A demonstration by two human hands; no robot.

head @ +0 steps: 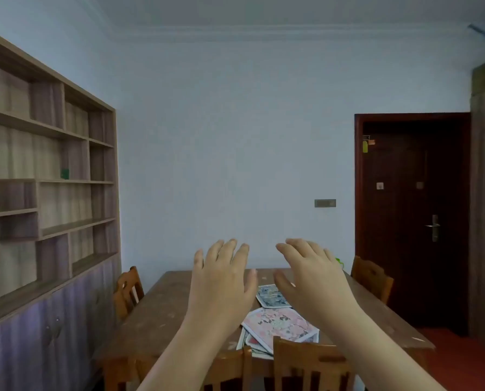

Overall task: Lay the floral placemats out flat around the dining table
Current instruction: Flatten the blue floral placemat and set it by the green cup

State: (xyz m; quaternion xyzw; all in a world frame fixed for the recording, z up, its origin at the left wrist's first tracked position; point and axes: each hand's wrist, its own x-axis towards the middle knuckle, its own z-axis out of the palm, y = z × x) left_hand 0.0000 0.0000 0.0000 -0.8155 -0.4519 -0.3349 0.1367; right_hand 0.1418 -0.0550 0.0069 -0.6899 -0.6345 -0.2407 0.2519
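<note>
Wood table (162, 314) w/ chairs by shelf wall, door at right, placemats (281, 324) piled near-centre on it; left hand (221, 280) & right hand (310, 275) raised, fingers spread, holding nothing.

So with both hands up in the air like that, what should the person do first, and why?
Probably lower one hand to the pink placemat topping the pile and lift it off. The left hand and right hand are both open and hold nothing, and the mats lie overlapped on the table, the blue placemat just beyond, none set at a seat.
</note>
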